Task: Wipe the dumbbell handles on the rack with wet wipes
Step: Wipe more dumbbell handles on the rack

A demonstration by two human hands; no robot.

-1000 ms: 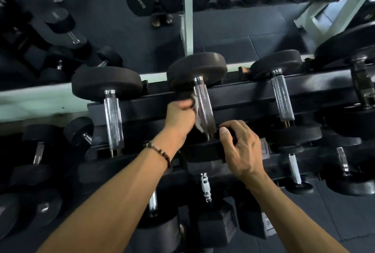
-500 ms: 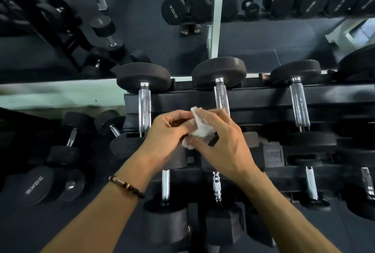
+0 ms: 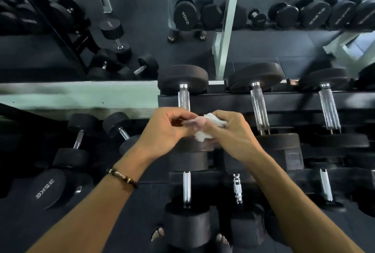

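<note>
Right at the rack (image 3: 223, 102), both hands met in front of the top tier, and the wipe (image 3: 205, 135) sat bunched between them. The left hand (image 3: 164, 129) had its fingers curled in and pinched the wipe's left edge; the right hand (image 3: 233, 131) curled over the top and gripped the crumpled white wad from the other side. The wipe hung just in front of the leftmost top-row dumbbell (image 3: 183, 79), low on its handle (image 3: 183, 98), but whether it touched the metal could not be told, since the hands hid that stretch. The upper part of that knurled handle showed bare above the knuckles. Two more handles stood to the right on the same tier, the middle one (image 3: 259, 108) near the right hand and the far one (image 3: 329, 108) well apart. A beaded bracelet (image 3: 122, 177) ringed the left wrist. Lower tiers carried more dumbbells, with chrome handles under the forearms. A 35KG dumbbell (image 3: 48, 190) lay on the floor to the left. Toes (image 3: 158, 233) showed at the bottom edge, and a mirror (image 3: 121, 29) behind the rack showed more weights.
</note>
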